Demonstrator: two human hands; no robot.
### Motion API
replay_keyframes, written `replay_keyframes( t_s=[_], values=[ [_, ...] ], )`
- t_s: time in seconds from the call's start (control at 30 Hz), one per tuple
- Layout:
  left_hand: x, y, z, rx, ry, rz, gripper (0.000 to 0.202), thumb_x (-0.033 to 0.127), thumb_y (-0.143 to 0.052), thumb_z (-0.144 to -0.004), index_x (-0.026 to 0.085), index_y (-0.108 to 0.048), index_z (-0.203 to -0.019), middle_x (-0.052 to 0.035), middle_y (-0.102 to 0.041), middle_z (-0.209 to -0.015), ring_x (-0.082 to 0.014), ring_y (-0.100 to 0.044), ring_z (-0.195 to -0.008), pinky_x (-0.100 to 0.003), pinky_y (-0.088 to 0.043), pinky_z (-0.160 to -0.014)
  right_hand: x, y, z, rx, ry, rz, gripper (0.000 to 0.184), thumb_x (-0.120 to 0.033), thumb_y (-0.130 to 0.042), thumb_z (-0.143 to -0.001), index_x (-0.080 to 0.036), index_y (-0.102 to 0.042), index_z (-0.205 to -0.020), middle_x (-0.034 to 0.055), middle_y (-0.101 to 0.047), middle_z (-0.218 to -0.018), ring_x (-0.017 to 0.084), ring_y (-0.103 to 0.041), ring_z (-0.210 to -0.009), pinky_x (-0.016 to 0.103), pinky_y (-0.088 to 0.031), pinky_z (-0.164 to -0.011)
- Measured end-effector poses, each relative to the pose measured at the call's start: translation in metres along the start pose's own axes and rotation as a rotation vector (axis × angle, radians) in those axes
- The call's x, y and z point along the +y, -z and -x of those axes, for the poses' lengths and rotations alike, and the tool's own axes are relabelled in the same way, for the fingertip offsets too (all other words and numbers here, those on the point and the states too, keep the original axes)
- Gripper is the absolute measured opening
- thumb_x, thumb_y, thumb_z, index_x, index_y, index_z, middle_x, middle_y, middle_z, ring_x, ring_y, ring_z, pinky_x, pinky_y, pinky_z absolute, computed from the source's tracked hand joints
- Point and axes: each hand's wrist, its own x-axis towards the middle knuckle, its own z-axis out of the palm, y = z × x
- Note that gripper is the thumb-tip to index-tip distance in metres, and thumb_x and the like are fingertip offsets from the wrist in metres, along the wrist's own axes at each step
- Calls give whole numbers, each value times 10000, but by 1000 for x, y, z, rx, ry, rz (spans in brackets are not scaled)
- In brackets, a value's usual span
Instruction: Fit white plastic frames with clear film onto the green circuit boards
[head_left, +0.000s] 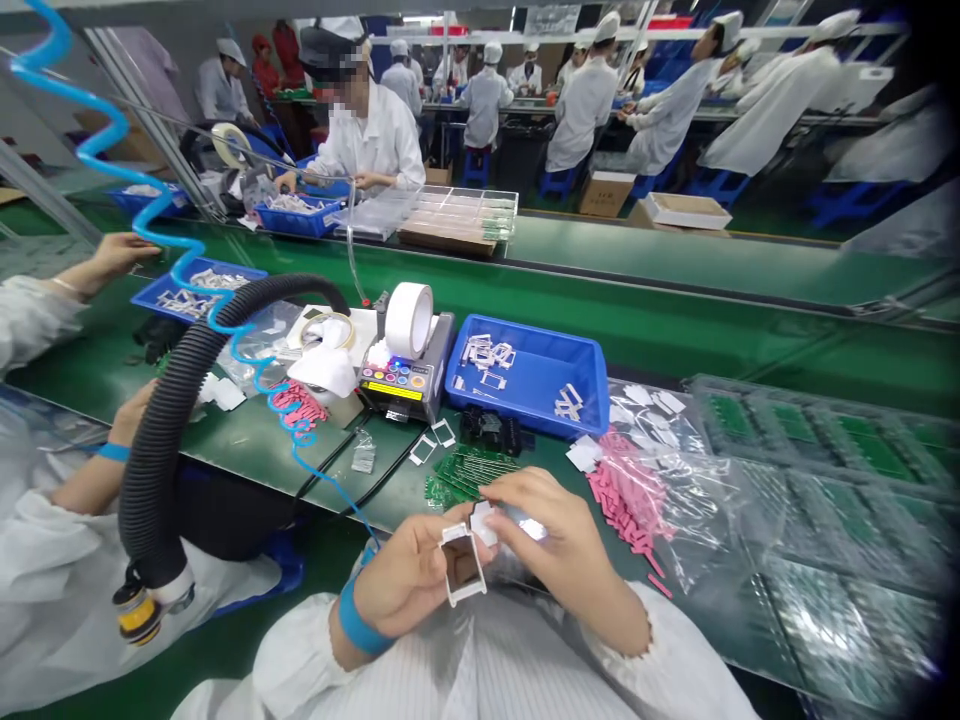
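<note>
Just in front of my body, my left hand (405, 575) grips a small white-framed display panel (462, 566) with a dark, glossy face. A blue band circles that wrist. The fingertips of my right hand (559, 530) are pinched on a small white piece (484, 523) at the panel's upper edge; whether the piece is joined to the panel I cannot tell. Something shiny shows under the right fingers, too unclear to name. Right beyond my hands lies a pile of green circuit boards (469, 472). Two loose white frames (433, 441) are on the bench behind it.
A blue tray (529, 375) holds white frames, beside a tape dispenser (405, 375). Pink strips (626, 500) and clear plastic trays of boards (832, 440) lie right. A black hose (169, 400) and blue coiled tube (154, 210) hang left, near a co-worker's hands (124, 255).
</note>
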Motion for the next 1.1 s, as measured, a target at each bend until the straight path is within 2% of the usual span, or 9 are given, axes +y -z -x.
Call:
replay_keyframes(
  t_s=[0.17,0.37,0.57,0.67,0.77,0.83,0.93,1.03,1.1],
  values=[
    [-2,-1,-4,39,21,23,435,505,-766,-578,127,-747,-793,-55,-534,-830,-134,-496,-726,-253,-410,-685,-2,-19,16,160,61,176,225,-92,-561,-844,-205,-617,-1029,36,-708,-885,157,-636,-782,359,-462,-748],
    [-2,-6,-4,61,-25,-32,373,477,-736,-639,147,-743,-812,-73,-569,-913,-151,-531,-767,-253,-417,-690,-1,-27,17,151,136,295,231,-92,-522,-845,-209,-616,-1021,28,-717,-949,162,-642,-826,441,-347,-928],
    [-6,4,-5,149,-32,-8,358,446,-731,-663,142,-741,-852,-104,-647,-974,-206,-587,-891,-329,-433,-853,2,-27,22,152,-80,196,116,-176,-520,-854,-203,-595,-769,12,-568,-736,159,-542,-725,342,-434,-713],
    [-3,14,-2,201,-58,21,382,460,-734,-654,142,-738,-864,-128,-634,-1114,-263,-549,-1071,-381,-371,-984,5,-15,35,121,-142,118,136,-156,-478,-862,-198,-534,-746,4,-514,-712,149,-521,-695,308,-445,-648],
    [-1,18,2,150,-14,-3,420,485,-753,-614,134,-738,-845,-137,-564,-1236,-295,-485,-1165,-397,-329,-1029,6,-2,44,102,-202,62,103,-165,-482,-870,-203,-532,-790,22,-543,-765,153,-557,-724,280,-465,-608],
    [-2,14,2,74,25,-46,433,503,-742,-619,118,-740,-819,-142,-531,-1240,-293,-479,-1149,-385,-351,-1003,5,1,43,104,-180,62,92,-183,-496,-874,-204,-571,-924,53,-593,-867,174,-593,-816,304,-496,-665],
    [-5,4,-2,-5,52,-76,444,518,-740,-610,113,-743,-794,-120,-548,-1077,-235,-530,-987,-319,-421,-869,2,-2,32,102,-67,94,241,-186,-506,-879,-215,-577,-1107,79,-645,-1014,197,-611,-930,358,-505,-755],
    [-7,-3,-6,20,81,-39,440,517,-764,-572,117,-743,-753,-67,-542,-866,-154,-528,-770,-248,-415,-690,2,-10,24,134,20,131,215,-148,-517,-874,-234,-623,-1040,49,-693,-971,180,-642,-858,386,-487,-773],
    [-9,-4,-6,53,92,-3,433,505,-779,-557,113,-738,-737,-50,-539,-800,-133,-512,-712,-237,-392,-654,3,-16,22,173,44,146,181,-137,-538,-864,-236,-642,-974,39,-705,-947,171,-651,-816,401,-476,-788]
  ],
)
